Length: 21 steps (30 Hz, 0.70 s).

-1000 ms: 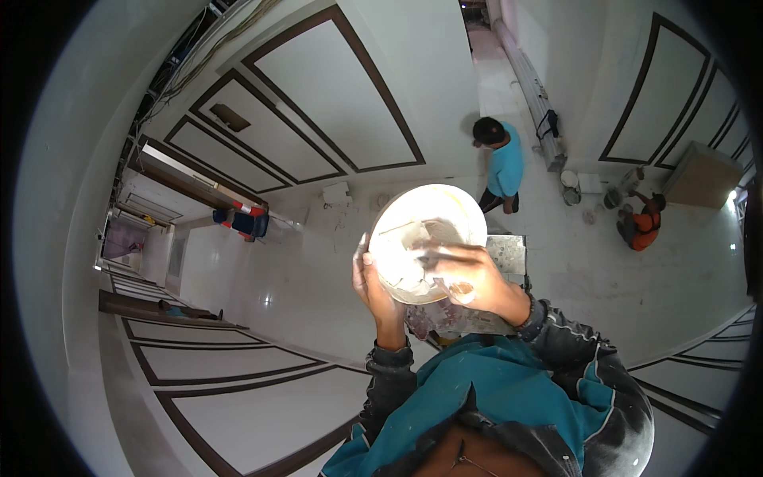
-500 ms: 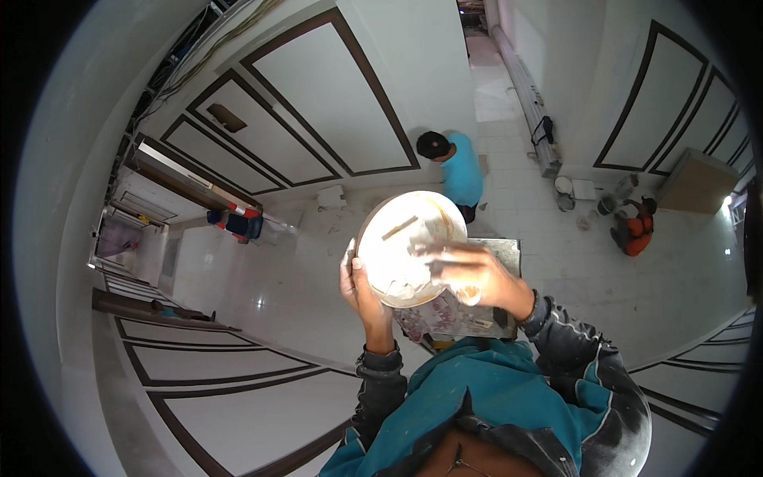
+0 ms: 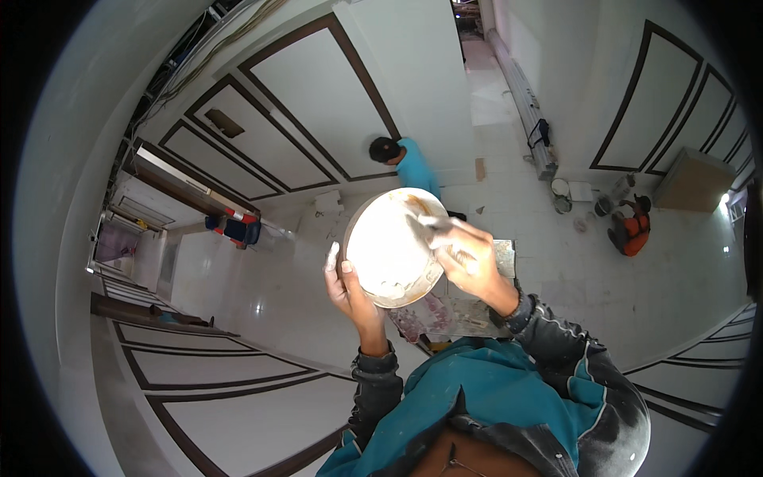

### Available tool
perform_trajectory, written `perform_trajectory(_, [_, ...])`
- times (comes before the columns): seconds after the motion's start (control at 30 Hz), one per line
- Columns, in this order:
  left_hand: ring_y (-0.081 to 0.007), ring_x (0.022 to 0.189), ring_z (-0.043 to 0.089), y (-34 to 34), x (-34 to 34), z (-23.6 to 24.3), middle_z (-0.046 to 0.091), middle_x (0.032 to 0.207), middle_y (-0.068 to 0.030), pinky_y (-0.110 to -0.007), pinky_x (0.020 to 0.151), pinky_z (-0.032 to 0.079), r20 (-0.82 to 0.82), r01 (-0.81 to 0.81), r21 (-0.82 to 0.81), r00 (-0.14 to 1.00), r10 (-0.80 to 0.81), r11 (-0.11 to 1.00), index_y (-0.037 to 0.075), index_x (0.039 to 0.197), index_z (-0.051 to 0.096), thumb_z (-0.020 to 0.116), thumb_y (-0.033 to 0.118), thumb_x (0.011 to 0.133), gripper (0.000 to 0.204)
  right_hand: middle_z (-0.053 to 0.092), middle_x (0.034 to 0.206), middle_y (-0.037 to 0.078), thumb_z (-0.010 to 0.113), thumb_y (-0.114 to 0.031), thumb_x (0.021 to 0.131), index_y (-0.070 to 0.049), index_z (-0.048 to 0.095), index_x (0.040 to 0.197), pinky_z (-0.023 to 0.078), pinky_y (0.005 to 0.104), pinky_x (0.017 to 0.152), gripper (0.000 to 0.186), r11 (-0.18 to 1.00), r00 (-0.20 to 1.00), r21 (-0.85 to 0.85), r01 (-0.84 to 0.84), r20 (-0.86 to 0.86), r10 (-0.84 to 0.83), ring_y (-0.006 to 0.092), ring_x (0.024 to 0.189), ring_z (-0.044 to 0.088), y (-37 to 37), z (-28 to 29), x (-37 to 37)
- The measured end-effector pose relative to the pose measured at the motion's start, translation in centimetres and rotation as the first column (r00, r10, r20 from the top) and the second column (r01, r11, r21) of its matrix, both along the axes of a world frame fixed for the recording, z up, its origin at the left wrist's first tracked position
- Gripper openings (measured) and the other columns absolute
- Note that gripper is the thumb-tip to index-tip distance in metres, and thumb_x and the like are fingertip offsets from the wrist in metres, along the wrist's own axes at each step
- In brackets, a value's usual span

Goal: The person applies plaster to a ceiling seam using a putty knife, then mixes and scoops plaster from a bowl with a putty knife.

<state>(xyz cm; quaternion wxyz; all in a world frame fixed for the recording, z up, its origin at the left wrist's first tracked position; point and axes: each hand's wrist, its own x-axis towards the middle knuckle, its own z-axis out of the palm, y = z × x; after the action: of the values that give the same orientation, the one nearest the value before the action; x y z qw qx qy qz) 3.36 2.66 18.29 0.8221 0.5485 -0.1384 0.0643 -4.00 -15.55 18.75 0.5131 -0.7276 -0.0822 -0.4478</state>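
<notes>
A round tub with glaring white paste inside is held up in front of my chest. My left hand grips its left side, the thumb at the rim and white smears on the fingers. Over the tub's right rim, my right hand is closed on a putty knife. Its grey blade points left over the paste; the fingers hide most of the handle.
Below the tub is a stained platform. A person in a blue shirt bends by the panelled wall; another in orange crouches at right near buckets. Long bundled profiles lie along the far wall. A third person is at left.
My right hand has lifted and turned, drawing the putty knife up toward the tub's right rim. The tub has shifted slightly left. The person in blue has moved left.
</notes>
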Motion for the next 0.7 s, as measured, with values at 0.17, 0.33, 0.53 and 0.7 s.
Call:
perform_trajectory(0.17, [-0.0166, 0.105, 0.061, -0.9, 0.0, -0.7, 0.061, 0.12, -0.0141, -0.031, 0.089, 0.051, 0.066, 0.002, 0.007, 0.998, -0.003, 1.0, -0.004, 0.135, 0.047, 0.052, 0.017, 0.102, 0.039, 0.068, 0.098, 0.014, 0.066, 0.003, 0.073, -0.003, 0.066, 0.091, 0.056, 0.0361, 0.064, 0.019, 0.999, 0.999, -0.021, 0.029, -0.034, -0.03, 0.0294, 0.076, 0.069, 0.6, -0.1, 0.5])
perform_trajectory(0.33, [-0.0177, 0.106, 0.061, -0.8, 0.6, 0.3, 0.061, 0.12, -0.0151, -0.032, 0.091, 0.052, 0.024, -0.002, -0.068, 1.0, 0.003, 0.998, -0.004, 0.135, 0.047, 0.053, 0.018, 0.101, 0.04, 0.071, 0.105, 0.016, 0.065, 0.0, 0.068, -0.004, 0.067, 0.087, 0.061, 0.038, 0.075, 0.019, 0.915, 0.979, -0.35, -0.202, -0.048, 0.198, 0.0299, 0.09, 0.073, 2.1, -2.0, -1.4])
perform_trajectory(0.53, [-0.0191, 0.106, 0.063, -0.5, 0.8, 1.0, 0.063, 0.114, -0.0144, -0.033, 0.09, 0.054, 0.053, -0.019, -0.088, 0.998, 0.023, 0.996, 0.001, 0.138, 0.042, 0.048, 0.019, 0.104, 0.04, 0.07, 0.111, 0.017, 0.067, 0.003, 0.07, -0.003, 0.071, 0.091, 0.06, 0.0357, 0.079, 0.023, 0.947, 0.975, -0.235, -0.219, -0.095, 0.202, 0.0284, 0.094, 0.072, -0.2, -3.6, -1.6])
perform_trajectory(0.7, [-0.0199, 0.108, 0.063, -0.9, 0.9, 0.6, 0.063, 0.118, -0.0161, -0.034, 0.091, 0.054, 0.094, 0.017, -0.128, 0.996, -0.005, 0.992, 0.0, 0.138, 0.041, 0.048, 0.02, 0.104, 0.04, 0.071, 0.104, 0.014, 0.069, 0.0, 0.078, -0.003, 0.069, 0.095, 0.06, 0.0317, 0.065, 0.016, 0.972, 0.996, -0.219, -0.083, -0.042, 0.075, 0.0246, 0.079, 0.072, -0.9, -4.6, -0.9])
